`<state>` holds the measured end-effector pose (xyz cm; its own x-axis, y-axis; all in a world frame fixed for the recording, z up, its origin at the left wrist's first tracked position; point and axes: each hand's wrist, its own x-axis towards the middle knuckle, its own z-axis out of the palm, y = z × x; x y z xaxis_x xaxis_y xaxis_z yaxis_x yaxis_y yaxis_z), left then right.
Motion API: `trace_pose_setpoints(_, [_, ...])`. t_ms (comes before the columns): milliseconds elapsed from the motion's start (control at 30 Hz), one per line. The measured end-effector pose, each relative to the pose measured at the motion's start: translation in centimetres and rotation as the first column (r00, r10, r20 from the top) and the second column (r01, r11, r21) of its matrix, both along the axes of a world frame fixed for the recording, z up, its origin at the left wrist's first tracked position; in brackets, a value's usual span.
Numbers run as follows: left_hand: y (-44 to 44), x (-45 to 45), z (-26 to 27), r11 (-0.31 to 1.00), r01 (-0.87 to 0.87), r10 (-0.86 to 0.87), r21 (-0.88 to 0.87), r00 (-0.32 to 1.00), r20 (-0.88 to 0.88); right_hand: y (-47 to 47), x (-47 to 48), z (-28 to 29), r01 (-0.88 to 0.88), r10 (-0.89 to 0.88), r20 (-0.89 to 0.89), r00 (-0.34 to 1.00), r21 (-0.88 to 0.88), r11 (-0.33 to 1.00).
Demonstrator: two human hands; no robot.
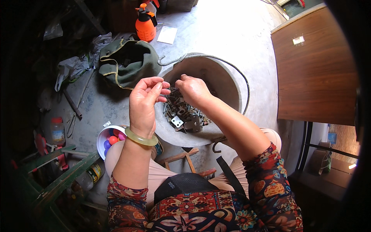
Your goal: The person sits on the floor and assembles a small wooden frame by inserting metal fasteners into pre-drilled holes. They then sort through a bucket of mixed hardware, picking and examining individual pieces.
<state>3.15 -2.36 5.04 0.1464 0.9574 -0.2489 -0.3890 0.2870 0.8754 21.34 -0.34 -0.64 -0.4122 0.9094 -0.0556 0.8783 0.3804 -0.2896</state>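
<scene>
A grey bucket [200, 141] stands between my knees, with screws, nails and other small metal hardware [188, 108] in it. A shiny perforated metal plate [176, 121] lies among them beside a darker metal bracket [193, 124]. My left hand [148, 94] is raised at the bucket's left rim, thumb against the bent fingers; whether something small sits between them is not visible. Over the bucket's opening is my right hand [193, 89], back of the hand up. Its fingertips are mostly hidden, so what they may hold cannot be seen.
A dark wire handle [247, 81] arcs past the bucket's right rim. To the left are a green cloth bag [130, 68] and a white tub [101, 142] of coloured balls. An orange pump sprayer [145, 29] stands farther back. A wooden panel [316, 72] rises at right.
</scene>
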Motion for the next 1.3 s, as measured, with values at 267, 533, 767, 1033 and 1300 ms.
trace_pose_setpoints(267, [0.1,-0.2,0.3,0.999,-0.022,0.025,-0.038,0.997,0.076,0.2,-1.7,-1.5,0.042,-0.038,0.147,0.988,-0.024,0.999])
trace_pose_setpoints(533, [0.1,-0.5,-0.1,1.000,0.018,-0.016,-0.025,0.997,0.072,0.0,-0.2,-0.5,0.275,-0.282,-0.293,0.914,-0.066,0.959])
trace_pose_setpoints(767, [-0.8,0.5,0.2,0.981,0.120,-0.073,-0.150,0.955,0.289,-0.8,0.0,6.4,0.080,-0.684,-0.611,0.399,-0.720,0.690])
trace_pose_setpoints(1033, [-0.6,0.6,-0.4,0.966,0.198,-0.085,-0.169,0.853,0.515,-0.8,-1.0,8.0,0.077,-0.545,-0.709,0.448,-0.576,0.813])
trace_pose_setpoints(1300, [-0.3,-0.2,0.0,0.978,0.066,0.032,-0.196,0.889,0.458,-0.3,1.2,2.7,0.351,-0.384,-0.144,0.912,-0.210,0.912])
